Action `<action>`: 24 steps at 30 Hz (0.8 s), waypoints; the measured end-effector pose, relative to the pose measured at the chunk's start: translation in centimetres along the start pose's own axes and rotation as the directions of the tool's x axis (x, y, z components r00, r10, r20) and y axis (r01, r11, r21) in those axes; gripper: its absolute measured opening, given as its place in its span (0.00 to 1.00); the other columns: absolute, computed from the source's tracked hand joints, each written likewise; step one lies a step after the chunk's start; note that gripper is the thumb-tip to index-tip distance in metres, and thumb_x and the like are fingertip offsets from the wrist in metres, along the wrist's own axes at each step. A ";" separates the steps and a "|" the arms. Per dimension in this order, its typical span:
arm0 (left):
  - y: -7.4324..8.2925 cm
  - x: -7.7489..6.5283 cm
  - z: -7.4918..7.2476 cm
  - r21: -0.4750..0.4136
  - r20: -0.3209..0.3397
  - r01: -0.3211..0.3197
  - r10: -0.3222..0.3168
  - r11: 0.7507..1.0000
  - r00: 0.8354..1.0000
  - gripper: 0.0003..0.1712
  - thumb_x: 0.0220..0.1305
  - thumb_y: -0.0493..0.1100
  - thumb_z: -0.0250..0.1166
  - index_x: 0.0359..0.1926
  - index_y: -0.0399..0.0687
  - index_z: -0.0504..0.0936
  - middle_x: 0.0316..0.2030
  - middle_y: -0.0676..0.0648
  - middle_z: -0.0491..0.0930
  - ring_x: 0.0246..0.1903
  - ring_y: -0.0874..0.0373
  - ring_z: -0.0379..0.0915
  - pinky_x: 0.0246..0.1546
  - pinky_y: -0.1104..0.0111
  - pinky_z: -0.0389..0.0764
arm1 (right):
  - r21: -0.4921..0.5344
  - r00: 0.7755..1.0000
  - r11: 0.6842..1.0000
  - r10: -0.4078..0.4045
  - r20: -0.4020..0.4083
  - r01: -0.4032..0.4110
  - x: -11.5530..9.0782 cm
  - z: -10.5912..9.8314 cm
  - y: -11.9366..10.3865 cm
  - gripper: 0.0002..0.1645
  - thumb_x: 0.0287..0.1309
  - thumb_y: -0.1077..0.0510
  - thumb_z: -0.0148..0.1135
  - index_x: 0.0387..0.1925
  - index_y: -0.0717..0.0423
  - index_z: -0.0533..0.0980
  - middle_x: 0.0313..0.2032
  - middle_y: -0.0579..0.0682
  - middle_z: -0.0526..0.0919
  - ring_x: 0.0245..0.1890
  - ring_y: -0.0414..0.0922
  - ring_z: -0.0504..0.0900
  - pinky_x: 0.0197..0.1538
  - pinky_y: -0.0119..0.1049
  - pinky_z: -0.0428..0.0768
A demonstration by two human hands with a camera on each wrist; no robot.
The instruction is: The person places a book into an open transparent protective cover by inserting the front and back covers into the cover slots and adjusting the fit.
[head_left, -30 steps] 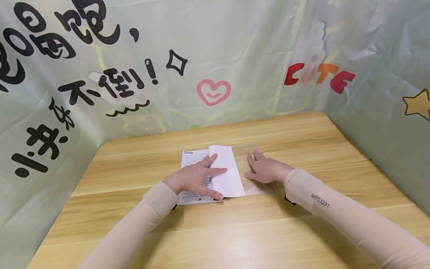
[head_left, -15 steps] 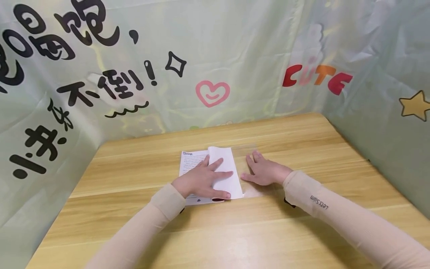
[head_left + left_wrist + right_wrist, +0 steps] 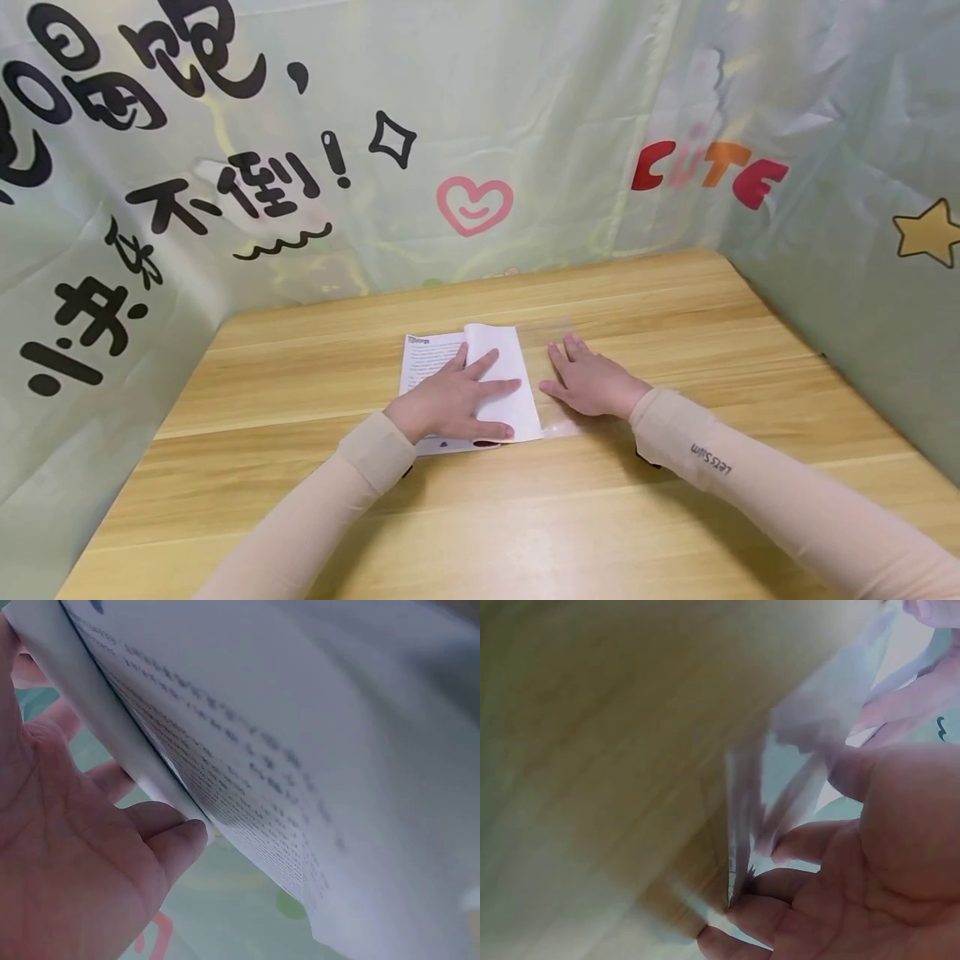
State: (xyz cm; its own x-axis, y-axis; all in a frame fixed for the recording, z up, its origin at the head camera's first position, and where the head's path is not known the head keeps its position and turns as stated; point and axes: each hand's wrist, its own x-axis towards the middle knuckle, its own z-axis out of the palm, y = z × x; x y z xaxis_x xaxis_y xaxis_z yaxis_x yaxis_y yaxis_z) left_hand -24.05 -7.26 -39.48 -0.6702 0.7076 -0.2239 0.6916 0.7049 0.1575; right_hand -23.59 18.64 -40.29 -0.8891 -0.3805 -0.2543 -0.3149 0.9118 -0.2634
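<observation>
A thin paper booklet lies on the table; its printed page point(image 3: 432, 357) faces up on the left, and a blank white leaf point(image 3: 504, 342) is folded over to the right. My left hand point(image 3: 450, 404) rests across both with its fingers spread, fingertips on the white leaf. Lines of print point(image 3: 225, 735) show beside the left palm in the left wrist view. From under the white leaf a clear plastic sheet point(image 3: 561, 428) reaches out to the right. My right hand point(image 3: 596, 385) rests on that sheet, fingers extended; its fingertips touch the shiny film point(image 3: 799, 761) in the right wrist view.
The wooden table point(image 3: 480, 525) has a rounded far right corner. Behind it and at both sides hangs a pale green printed cloth point(image 3: 555, 108) with lettering, a pink heart and a star.
My left hand has slid a little to the right over the white leaf, its fingers spreading wider, and then stays there. My right hand has hardly moved on the plastic sheet.
</observation>
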 end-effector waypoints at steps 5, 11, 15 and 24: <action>0.1 -0.1 0.0 0.015 -0.005 0.019 -0.019 1.000 1.000 0.44 0.71 0.77 0.59 0.82 0.70 0.67 0.86 0.37 0.49 0.82 0.21 0.42 0.86 0.42 0.47 | 0.005 1.000 1.000 0.011 -0.018 -0.010 0.0 0.1 -0.4 0.43 0.86 0.43 0.45 0.83 0.70 0.52 0.82 0.77 0.46 0.85 0.70 0.46 0.82 0.66 0.59; 0.3 -0.2 0.2 0.021 0.003 0.048 -0.048 0.999 0.999 0.45 0.71 0.77 0.59 0.82 0.72 0.65 0.87 0.38 0.48 0.81 0.19 0.42 0.86 0.43 0.50 | -0.017 1.000 1.000 -0.001 -0.025 0.001 -0.1 0.1 -0.5 0.36 0.87 0.51 0.40 0.82 0.70 0.55 0.81 0.78 0.48 0.84 0.70 0.48 0.79 0.69 0.62; 0.3 -0.1 0.3 0.003 0.009 0.054 -0.054 0.999 0.998 0.45 0.70 0.77 0.60 0.82 0.72 0.66 0.87 0.39 0.47 0.81 0.19 0.40 0.85 0.43 0.50 | -0.002 1.000 1.000 0.013 -0.027 -0.013 0.2 0.1 -0.4 0.34 0.87 0.53 0.38 0.82 0.69 0.56 0.81 0.77 0.49 0.84 0.69 0.49 0.81 0.67 0.61; 0.8 0.3 0.1 0.016 -0.002 0.050 -0.050 0.999 0.999 0.44 0.70 0.76 0.61 0.81 0.71 0.68 0.87 0.39 0.48 0.81 0.19 0.41 0.85 0.42 0.50 | 0.014 0.997 0.998 0.055 -0.048 -0.054 0.2 0.2 -0.4 0.38 0.86 0.44 0.42 0.82 0.65 0.58 0.82 0.75 0.51 0.84 0.69 0.51 0.81 0.65 0.62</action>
State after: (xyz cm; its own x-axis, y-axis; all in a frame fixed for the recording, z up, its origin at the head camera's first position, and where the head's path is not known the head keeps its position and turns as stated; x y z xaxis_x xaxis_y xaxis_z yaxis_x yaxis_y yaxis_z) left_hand -23.67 -6.49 -39.56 -0.7047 0.6714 -0.2294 0.6613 0.7387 0.1305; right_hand -23.63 18.18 -40.45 -0.9200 -0.3222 -0.2231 -0.2617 0.9288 -0.2622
